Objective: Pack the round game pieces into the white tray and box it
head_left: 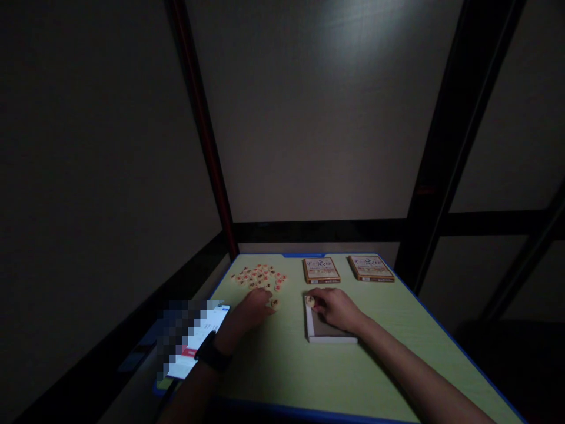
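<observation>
My left hand [255,307], with a dark band on its wrist, is closed around the edge of a round xiangqi piece [275,304], just in front of the loose pile. A second xiangqi piece [310,301] is pinched between the fingers of my right hand [338,308], above the back left corner of an open shallow box [310,327]. The box has white walls and a brown-grey inside, partly covered by my right hand. Behind my left hand lies a scattered pile of xiangqi pieces [259,275] with red and dark markings.
Two flat printed boxes, a left one [321,270] and a right one [371,268], lie at the back of the green, blue-edged table [282,371]. A lit phone [200,338] sits at the left edge, partly pixelated. Dark panel walls [318,147] stand close behind and left.
</observation>
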Motion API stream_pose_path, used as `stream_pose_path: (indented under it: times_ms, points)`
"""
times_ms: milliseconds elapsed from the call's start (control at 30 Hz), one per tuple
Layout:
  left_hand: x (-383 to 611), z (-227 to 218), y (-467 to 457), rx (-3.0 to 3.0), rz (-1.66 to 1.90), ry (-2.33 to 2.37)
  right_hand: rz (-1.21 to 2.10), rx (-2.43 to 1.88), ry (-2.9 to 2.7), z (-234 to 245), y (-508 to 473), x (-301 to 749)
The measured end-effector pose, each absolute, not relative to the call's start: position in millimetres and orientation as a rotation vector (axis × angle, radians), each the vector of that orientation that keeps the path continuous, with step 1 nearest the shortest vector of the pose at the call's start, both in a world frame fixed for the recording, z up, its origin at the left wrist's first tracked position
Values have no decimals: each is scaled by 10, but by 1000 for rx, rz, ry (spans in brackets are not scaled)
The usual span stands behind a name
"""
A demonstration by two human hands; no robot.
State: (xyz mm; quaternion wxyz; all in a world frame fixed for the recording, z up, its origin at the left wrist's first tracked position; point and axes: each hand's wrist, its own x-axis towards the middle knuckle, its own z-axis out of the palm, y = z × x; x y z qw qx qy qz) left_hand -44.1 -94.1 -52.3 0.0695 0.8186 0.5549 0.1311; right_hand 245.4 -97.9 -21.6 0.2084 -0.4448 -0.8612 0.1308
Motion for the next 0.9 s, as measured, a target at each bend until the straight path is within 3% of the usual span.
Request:
stream_pose_path:
  times_ms: [200, 367, 900]
  points:
    - [-621, -108, -863, 2408, 280, 1833, 370, -1157, -2359, -194, -1009, 2506]
    - [-976, 183, -634, 2216, 173, 2237, 317, -1066, -2332, -197, -1022, 2529]
    - [-1274, 18, -338, 2084, -15, 2308, 286, -1081, -2403, -275, -991, 2531]
